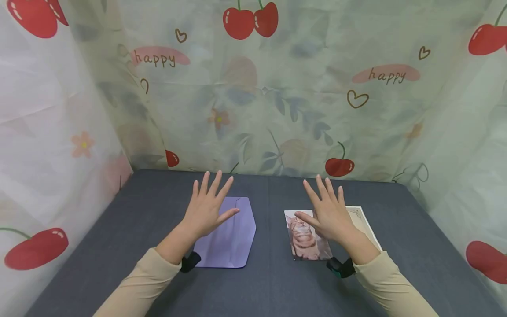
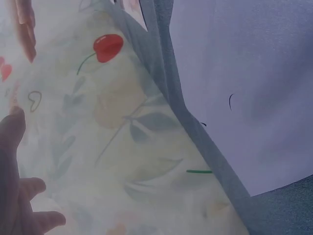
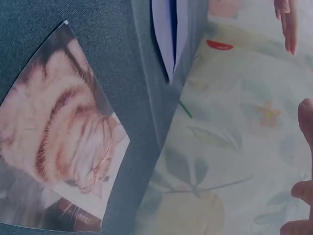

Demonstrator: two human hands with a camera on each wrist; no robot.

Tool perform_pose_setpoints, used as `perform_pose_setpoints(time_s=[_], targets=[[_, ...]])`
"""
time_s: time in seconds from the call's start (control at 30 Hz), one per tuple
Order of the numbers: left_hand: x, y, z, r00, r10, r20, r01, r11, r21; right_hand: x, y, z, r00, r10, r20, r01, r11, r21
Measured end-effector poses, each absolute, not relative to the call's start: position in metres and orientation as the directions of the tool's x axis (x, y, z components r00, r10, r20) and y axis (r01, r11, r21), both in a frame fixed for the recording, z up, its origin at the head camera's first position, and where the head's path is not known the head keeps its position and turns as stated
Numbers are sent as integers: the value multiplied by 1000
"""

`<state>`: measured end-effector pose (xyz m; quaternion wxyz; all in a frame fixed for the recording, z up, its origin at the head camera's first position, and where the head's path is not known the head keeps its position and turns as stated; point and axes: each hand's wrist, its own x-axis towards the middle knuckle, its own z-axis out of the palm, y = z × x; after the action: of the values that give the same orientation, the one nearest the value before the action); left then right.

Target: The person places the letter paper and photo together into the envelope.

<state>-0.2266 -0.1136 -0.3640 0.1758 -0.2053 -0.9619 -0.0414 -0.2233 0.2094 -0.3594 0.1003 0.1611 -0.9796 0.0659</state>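
Note:
My left hand [image 1: 203, 213] is held with fingers spread above a purple envelope [image 1: 231, 246], holding nothing. The envelope lies with its flap opened out, and the hand hides part of its left side. My right hand [image 1: 330, 215], also spread and holding nothing, hovers over a cat photo [image 1: 303, 240]. That photo shows a striped orange cat, seen close in the right wrist view [image 3: 63, 122]. Partly behind the right hand and forearm lies a cream card [image 1: 358, 218] with a decorated corner and white border. In the left wrist view the envelope [image 2: 244, 107] fills the right side.
A dark grey cloth [image 1: 269, 286] covers the table. White curtains [image 1: 293, 88] printed with cherries, hearts and "happy" stand behind it and on both sides. Each wrist carries a black camera strap, such as the left strap [image 1: 191, 262].

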Motion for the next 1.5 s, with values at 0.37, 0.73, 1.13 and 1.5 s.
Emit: perform_pose_setpoints(time_s=[0.37,0.73,1.13,1.5], targets=[[-216,-113,-354,-849,417,325,452,891,36,-213,198,-355,-883,-383,272,-432,889,-149],[-209,-118,-358,-816,508,275,531,847,10,-211,180,-368,-839,-472,272,-534,812,-238],[-209,-128,-372,-728,675,118,685,724,83,-213,155,-386,-786,-559,263,-614,755,-230],[-212,-125,-397,-707,706,46,705,699,123,-216,130,-402,-776,-620,118,-619,712,-331]])
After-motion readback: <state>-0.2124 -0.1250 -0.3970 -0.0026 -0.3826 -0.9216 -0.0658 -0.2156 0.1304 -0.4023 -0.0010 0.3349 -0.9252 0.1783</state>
